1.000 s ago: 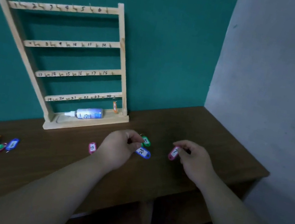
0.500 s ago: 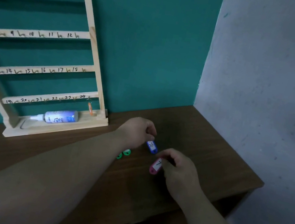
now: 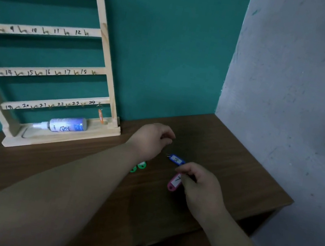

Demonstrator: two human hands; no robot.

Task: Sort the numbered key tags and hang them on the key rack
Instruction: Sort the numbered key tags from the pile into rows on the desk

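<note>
Blue plastic key tag numbered 23 [image 3: 176, 159] is now laid flat on the brown wooden desk [image 3: 236, 168], released since half a second ago by the left hand [image 3: 152, 140], which is held near it with fingers loosely curled and nothing gripped. Pink plastic key tag numbered 7 [image 3: 174, 181] is still pinched by the right hand [image 3: 200, 186]. On the pale wooden key rack [image 3: 105, 47], an orange tag [image 3: 100, 115] is hung at hook 24 and a white glue bottle [image 3: 68, 124] is laid in the base tray.

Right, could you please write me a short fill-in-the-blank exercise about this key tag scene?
The right hand pinches the pink tag numbered ___.
The blue tag lying on the table reads ___.
The orange tag hangs on the rack beside number ___.
Missing words: 7, 23, 24.
</note>
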